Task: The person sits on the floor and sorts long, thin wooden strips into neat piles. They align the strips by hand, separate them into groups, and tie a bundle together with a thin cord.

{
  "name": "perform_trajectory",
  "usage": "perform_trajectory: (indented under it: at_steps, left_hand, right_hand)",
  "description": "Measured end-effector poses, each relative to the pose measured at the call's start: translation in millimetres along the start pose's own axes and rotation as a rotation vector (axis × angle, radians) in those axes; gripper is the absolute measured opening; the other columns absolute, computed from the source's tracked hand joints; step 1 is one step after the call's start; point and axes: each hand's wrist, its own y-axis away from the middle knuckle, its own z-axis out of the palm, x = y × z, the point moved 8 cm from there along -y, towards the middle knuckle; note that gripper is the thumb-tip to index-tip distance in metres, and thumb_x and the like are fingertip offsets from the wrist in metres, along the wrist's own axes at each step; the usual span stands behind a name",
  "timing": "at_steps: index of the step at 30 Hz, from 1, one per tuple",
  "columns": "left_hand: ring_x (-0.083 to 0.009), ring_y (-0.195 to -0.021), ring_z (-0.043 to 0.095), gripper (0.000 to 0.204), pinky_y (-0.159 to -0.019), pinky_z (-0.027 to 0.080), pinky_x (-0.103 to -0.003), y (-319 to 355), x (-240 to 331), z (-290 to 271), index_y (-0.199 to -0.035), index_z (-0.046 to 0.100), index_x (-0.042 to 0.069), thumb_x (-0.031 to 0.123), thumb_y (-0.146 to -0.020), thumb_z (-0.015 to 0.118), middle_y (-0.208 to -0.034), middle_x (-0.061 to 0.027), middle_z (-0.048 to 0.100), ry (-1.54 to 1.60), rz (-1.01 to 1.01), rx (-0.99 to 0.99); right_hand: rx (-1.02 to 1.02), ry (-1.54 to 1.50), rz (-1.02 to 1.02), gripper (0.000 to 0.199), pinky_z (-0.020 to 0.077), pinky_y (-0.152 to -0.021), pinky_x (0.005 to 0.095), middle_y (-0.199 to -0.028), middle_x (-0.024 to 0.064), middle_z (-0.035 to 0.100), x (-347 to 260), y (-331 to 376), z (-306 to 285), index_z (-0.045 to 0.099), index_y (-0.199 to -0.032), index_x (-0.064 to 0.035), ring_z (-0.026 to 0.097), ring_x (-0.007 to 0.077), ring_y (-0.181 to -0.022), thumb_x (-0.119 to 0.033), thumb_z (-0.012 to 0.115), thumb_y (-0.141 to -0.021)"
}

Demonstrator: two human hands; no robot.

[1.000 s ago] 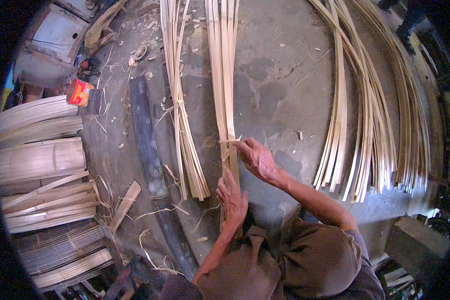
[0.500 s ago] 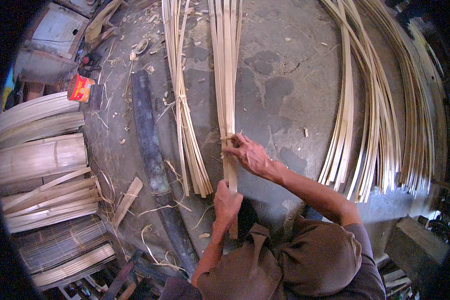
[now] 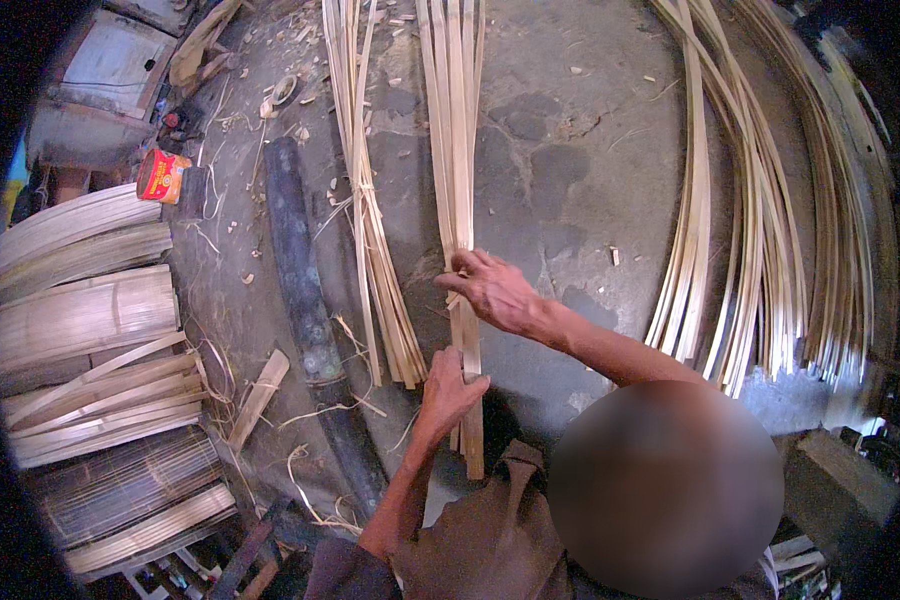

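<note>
A bundle of long, pale bamboo strips (image 3: 458, 150) runs from the far edge toward me along the floor. My left hand (image 3: 448, 388) grips it near its close end, with the thumb stretched across the strips. Strip ends (image 3: 473, 450) stick out below that hand. Farther up, my right hand (image 3: 498, 292) is closed at the bundle, its fingertips pinched at the strips; what exactly lies between them is too small to make out. Left of it lies a second bundle of strips (image 3: 378, 270), bound around its middle with a thin tie.
A dark pole (image 3: 298, 260) lies to the left. Beyond it are stacked bamboo slats (image 3: 90, 315) and a red tin (image 3: 162, 177). More strip bundles (image 3: 755, 230) line the right side. Shavings and a short bamboo piece (image 3: 260, 400) lie on the concrete floor (image 3: 580, 190).
My right hand has shifted slightly up and left along the bundle. My left hand has moved up a little, its thumb now stretched out to the right.
</note>
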Motion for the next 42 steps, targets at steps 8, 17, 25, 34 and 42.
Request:
perform_trajectory:
  at_steps: [8,17,25,34,42]
  left_hand:
    - [-0.0437,-0.098,0.053,0.049,-0.086,0.044,-0.049,-1.5,-8.3,7.2,-0.106,0.047,-0.004,0.028,-0.075,0.068,-0.101,-0.0254,0.049,-0.011,0.026,0.053]
    - [-0.0447,-0.094,0.052,0.044,-0.084,0.045,-0.05,-1.1,-5.5,7.6,-0.102,0.046,-0.003,0.026,-0.075,0.067,-0.099,-0.0254,0.049,-0.042,0.063,0.067]
    - [-0.0422,-0.094,0.054,0.046,-0.083,0.045,-0.048,-1.8,-7.3,4.8,-0.102,0.049,-0.002,0.027,-0.073,0.069,-0.098,-0.0237,0.051,-0.049,0.047,0.081]
    - [-0.0431,-0.092,0.054,0.041,-0.082,0.044,-0.048,-5.1,-11.9,4.6,-0.098,0.049,-0.003,0.023,-0.072,0.067,-0.094,-0.024,0.051,0.029,0.025,0.043]
    - [-0.0386,-0.088,0.056,0.039,-0.081,0.045,-0.045,-5.8,-11.7,-4.9,-0.093,0.052,-0.005,0.022,-0.07,0.068,-0.092,-0.0227,0.053,0.052,0.027,0.002]
  right_hand:
    - [-0.146,0.099,-0.022,0.014,0.0456,-0.089,0.0429,-0.111,0.0101,0.052,8.6,-9.5,36.5,0.063,-0.098,-0.0147,0.052,0.0288,-0.11,-0.017,0.055,-0.087]
    - [-0.06,0.104,-0.022,0.011,0.0448,-0.089,0.0419,-0.107,0.0077,0.053,9.6,-5.7,33.1,0.063,-0.093,-0.0144,0.051,0.0272,-0.11,-0.018,0.054,-0.087]
    - [-0.263,0.168,-0.059,0.012,0.0447,-0.087,0.0413,-0.101,0.0064,0.055,6.4,-6.3,40.3,0.063,-0.092,-0.0146,0.052,0.0259,-0.108,-0.021,0.057,-0.084]
    - [0.215,-0.35,0.595,0.028,0.0509,-0.076,0.0401,-0.092,0.0167,0.067,90.6,38.3,10.8,0.061,-0.111,-0.0008,0.065,0.0313,-0.084,-0.022,0.052,-0.096]
    - [0.086,-1.138,0.802,0.032,0.0538,-0.077,0.0316,-0.092,0.009,0.068,73.0,44.7,63.7,0.063,-0.106,0.0054,0.065,0.0159,-0.084,-0.025,0.062,-0.094]
